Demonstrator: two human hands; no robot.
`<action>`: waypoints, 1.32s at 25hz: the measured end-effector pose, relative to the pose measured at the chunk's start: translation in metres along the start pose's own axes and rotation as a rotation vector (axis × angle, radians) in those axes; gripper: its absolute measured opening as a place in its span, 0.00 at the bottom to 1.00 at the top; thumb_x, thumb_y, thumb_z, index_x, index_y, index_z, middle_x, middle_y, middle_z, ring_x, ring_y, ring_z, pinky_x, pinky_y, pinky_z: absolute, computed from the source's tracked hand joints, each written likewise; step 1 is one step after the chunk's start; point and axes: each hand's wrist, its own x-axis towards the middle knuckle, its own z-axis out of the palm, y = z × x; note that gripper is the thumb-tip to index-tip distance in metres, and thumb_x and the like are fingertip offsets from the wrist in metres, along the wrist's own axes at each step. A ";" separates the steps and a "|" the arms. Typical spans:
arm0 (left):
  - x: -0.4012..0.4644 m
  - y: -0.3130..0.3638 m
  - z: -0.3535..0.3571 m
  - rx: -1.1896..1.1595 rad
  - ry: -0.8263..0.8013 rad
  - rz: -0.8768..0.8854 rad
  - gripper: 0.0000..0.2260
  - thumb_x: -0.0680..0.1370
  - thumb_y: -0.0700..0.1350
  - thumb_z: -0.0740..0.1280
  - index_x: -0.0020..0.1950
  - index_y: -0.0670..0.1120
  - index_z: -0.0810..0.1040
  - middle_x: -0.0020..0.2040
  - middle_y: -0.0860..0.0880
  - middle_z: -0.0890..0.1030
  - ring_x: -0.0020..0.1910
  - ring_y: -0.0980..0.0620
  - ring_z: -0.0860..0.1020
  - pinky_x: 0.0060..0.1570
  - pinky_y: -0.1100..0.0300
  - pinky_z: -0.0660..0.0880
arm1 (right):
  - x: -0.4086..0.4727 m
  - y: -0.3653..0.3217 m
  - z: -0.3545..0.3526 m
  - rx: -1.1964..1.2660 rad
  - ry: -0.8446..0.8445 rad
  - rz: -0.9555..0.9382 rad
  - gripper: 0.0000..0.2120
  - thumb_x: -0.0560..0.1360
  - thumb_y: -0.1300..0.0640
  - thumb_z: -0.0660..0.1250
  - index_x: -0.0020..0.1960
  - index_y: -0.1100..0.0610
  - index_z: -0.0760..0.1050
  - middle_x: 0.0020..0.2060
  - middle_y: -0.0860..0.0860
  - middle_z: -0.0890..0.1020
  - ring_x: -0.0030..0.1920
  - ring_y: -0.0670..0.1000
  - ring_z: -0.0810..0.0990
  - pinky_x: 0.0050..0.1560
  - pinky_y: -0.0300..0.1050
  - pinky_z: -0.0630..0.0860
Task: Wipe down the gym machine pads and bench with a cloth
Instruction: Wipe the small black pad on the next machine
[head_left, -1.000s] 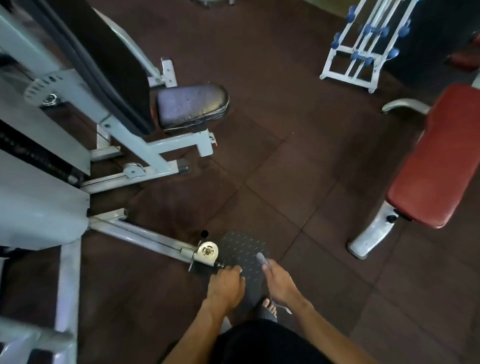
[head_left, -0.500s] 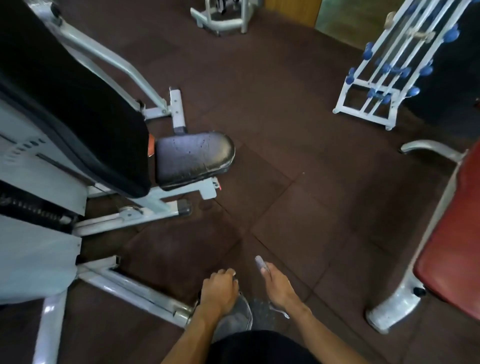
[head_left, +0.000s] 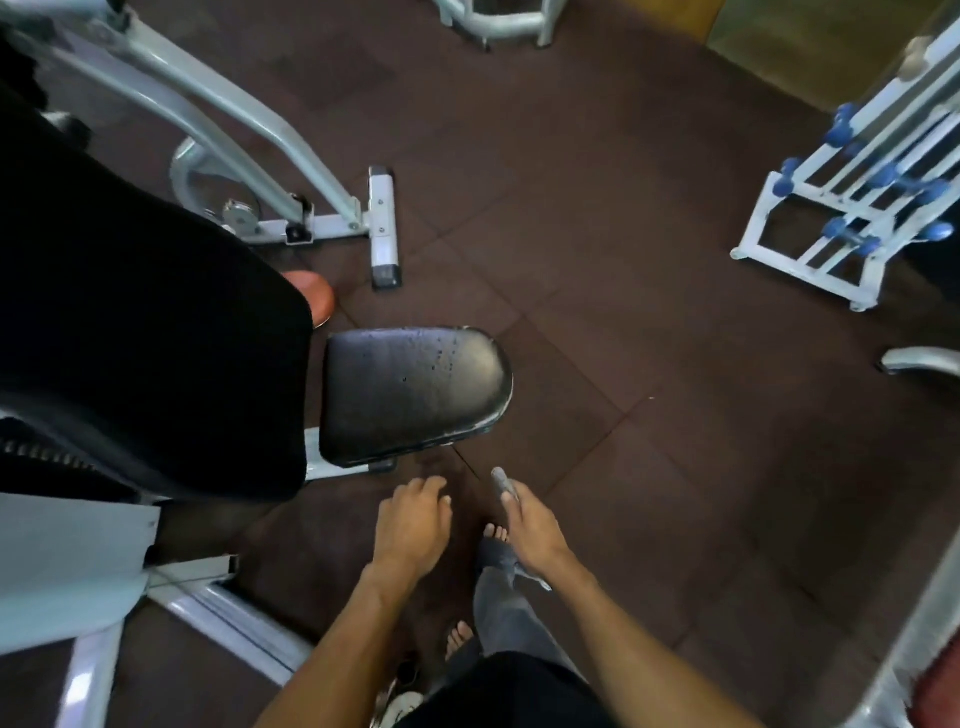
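Note:
A black seat pad (head_left: 415, 389) with wet speckles sits on the white machine frame, just beyond my hands. The large black back pad (head_left: 145, 338) rises to its left and hides part of the frame. My left hand (head_left: 410, 525) hangs a little in front of the seat pad with loosely curled fingers and nothing in it. My right hand (head_left: 532, 527) is closed around a small grey cloth (head_left: 502, 482); one end pokes out past my fingers and a tail hangs below my wrist. Neither hand touches a pad.
White frame bars (head_left: 223, 618) run along the floor at lower left. A white rack with blue dumbbells (head_left: 852, 208) stands at right. A red bench edge (head_left: 935, 696) and its metal leg show at lower right. My bare feet (head_left: 496, 532) stand on dark rubber tiles.
I have stepped forward: the seat pad now lies close in front of my hands, the studded foot plate has dropped out of view, and the red bench has slid to the right edge.

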 end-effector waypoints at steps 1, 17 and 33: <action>0.025 -0.003 -0.005 -0.002 0.032 -0.010 0.16 0.82 0.49 0.58 0.69 0.49 0.74 0.63 0.47 0.79 0.61 0.45 0.77 0.59 0.50 0.73 | 0.023 -0.012 -0.002 -0.010 -0.006 -0.012 0.19 0.85 0.51 0.52 0.73 0.50 0.67 0.65 0.53 0.78 0.65 0.53 0.76 0.58 0.43 0.69; 0.254 -0.133 0.018 0.048 0.313 0.034 0.23 0.83 0.51 0.58 0.76 0.43 0.66 0.79 0.37 0.60 0.78 0.38 0.58 0.72 0.41 0.62 | 0.282 -0.079 0.050 -0.448 0.427 -0.193 0.25 0.85 0.50 0.44 0.80 0.56 0.52 0.81 0.52 0.52 0.81 0.55 0.45 0.80 0.54 0.47; 0.278 -0.195 0.046 0.082 0.369 0.027 0.27 0.84 0.54 0.45 0.81 0.44 0.54 0.82 0.42 0.50 0.81 0.45 0.48 0.79 0.44 0.49 | 0.266 -0.044 0.071 -0.880 0.507 -0.157 0.27 0.84 0.47 0.45 0.81 0.52 0.48 0.81 0.49 0.50 0.81 0.56 0.47 0.78 0.60 0.52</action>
